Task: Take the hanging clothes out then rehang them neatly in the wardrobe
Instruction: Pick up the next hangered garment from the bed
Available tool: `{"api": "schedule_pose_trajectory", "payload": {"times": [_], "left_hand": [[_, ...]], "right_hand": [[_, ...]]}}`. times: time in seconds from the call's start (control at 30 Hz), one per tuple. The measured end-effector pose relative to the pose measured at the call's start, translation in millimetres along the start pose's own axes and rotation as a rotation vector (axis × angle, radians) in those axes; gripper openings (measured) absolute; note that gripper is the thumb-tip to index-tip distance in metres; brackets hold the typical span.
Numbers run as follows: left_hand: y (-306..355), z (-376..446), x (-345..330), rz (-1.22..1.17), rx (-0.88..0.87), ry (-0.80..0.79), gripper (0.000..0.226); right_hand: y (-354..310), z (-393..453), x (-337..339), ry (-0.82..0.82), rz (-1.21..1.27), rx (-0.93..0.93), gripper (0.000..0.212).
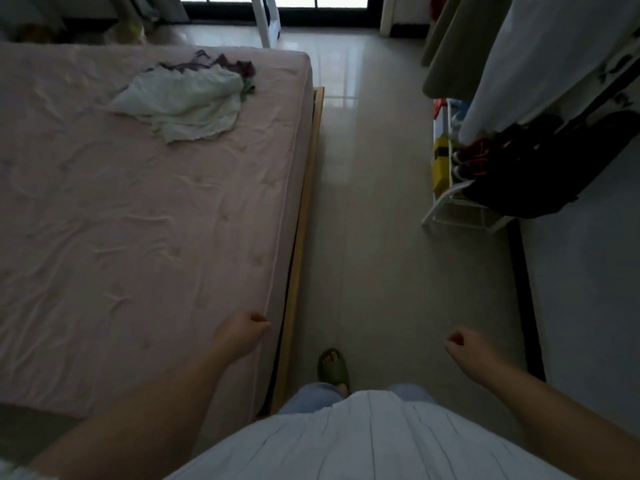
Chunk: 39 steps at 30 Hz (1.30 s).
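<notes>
**Spotter:** Head view, read left to right. Your bed [138,209] fills the left side, pink sheet, wrinkled. At eleven o'clock a small heap of clothes [183,102] lies on it: a pale garment with something dark purple just behind, touching. No hanger shows on either, though the frame is too dim to be sure.

**Operator:** And my hands?

**Spotter:** Your left hand [242,332] hangs over the mattress edge at seven o'clock, fingers curled loosely, nothing in it. Your right hand [465,344] at five o'clock hangs the same way, over bare floor [374,202]. Your foot in a green slipper [334,367] is between them.

**Operator:** What's still hanging?

**Spotter:** At one to two o'clock, more garments [540,53]: an olive one, a white one, dark pieces below, over a white rack [446,206] with shoes. The rail itself is out of frame.

**Operator:** So the step?

**Spotter:** My read: you're between loads. Take the next piece by its hanger hook, support the cloth with your other hand, and lay it flat beside the heap, not on top. Fewer creases to sort when you rehang.
</notes>
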<state>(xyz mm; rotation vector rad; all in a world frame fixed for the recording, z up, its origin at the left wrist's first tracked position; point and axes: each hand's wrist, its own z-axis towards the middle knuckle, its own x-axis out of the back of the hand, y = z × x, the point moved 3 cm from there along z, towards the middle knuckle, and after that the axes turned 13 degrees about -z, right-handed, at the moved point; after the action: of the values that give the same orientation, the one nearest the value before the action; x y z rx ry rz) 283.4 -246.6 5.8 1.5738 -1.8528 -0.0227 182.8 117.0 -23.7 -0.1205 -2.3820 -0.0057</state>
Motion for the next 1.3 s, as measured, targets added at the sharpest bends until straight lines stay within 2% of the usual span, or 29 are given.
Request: {"api": "schedule_pose_trajectory", "payload": {"times": [0.07, 0.17, 0.3, 0.37, 0.47, 0.53, 0.6, 0.77, 0.83, 0.93, 1.07, 1.17, 1.3], "left_hand": [[26.9, 16.8, 15.4, -0.03, 0.001, 0.021, 0.031], [53.3, 39.4, 24.1, -0.09, 0.032, 0.048, 0.034], [73.7, 66.3, 26.6, -0.203, 0.16, 0.094, 0.033], [84.5, 75.2, 24.3, -0.264, 0.239, 0.137, 0.031], [116.6, 92.5, 25.9, -0.361, 0.295, 0.18, 0.016], [140.9, 104.9, 30.8, -0.411, 0.32, 0.206, 0.02], [164.0, 118.4, 39.9, -0.464, 0.316, 0.254, 0.032], [195.1, 166.9, 74.9, -0.55, 0.345, 0.309, 0.032], [201.7, 190.1, 90.9, -0.585, 0.375, 0.304, 0.029], [205.9, 229.3, 121.7, -0.594, 0.396, 0.286, 0.014], [220.8, 277.5, 187.7, -0.569, 0.443, 0.297, 0.018], [245.9, 315.0, 248.9, -0.578, 0.406, 0.368, 0.027], [279.8, 359.3, 308.8, -0.65, 0.351, 0.426, 0.023]], "right_hand": [[-18.0, 22.5, 28.9, 0.002, -0.002, 0.022, 0.029], [-51.9, 56.8, 74.5, -0.002, -0.04, 0.089, 0.026], [-95.4, 125.6, 138.9, -0.005, -0.108, 0.183, 0.025], [-119.6, 158.7, 175.6, -0.012, -0.187, 0.254, 0.018], [-156.5, 199.8, 231.4, 0.001, -0.296, 0.336, 0.024], [-184.4, 221.6, 262.7, 0.002, -0.368, 0.382, 0.024], [-213.9, 242.3, 286.0, -0.002, -0.416, 0.427, 0.023], [-283.2, 287.0, 314.9, -0.041, -0.409, 0.487, 0.021], [-315.3, 305.2, 326.8, -0.057, -0.432, 0.491, 0.021], [-368.7, 334.3, 351.7, -0.034, -0.453, 0.498, 0.023], [-446.1, 367.3, 392.4, 0.012, -0.509, 0.506, 0.024], [-505.8, 387.3, 414.8, 0.045, -0.485, 0.533, 0.023], [-580.6, 408.7, 434.8, 0.035, -0.538, 0.584, 0.023]]}}
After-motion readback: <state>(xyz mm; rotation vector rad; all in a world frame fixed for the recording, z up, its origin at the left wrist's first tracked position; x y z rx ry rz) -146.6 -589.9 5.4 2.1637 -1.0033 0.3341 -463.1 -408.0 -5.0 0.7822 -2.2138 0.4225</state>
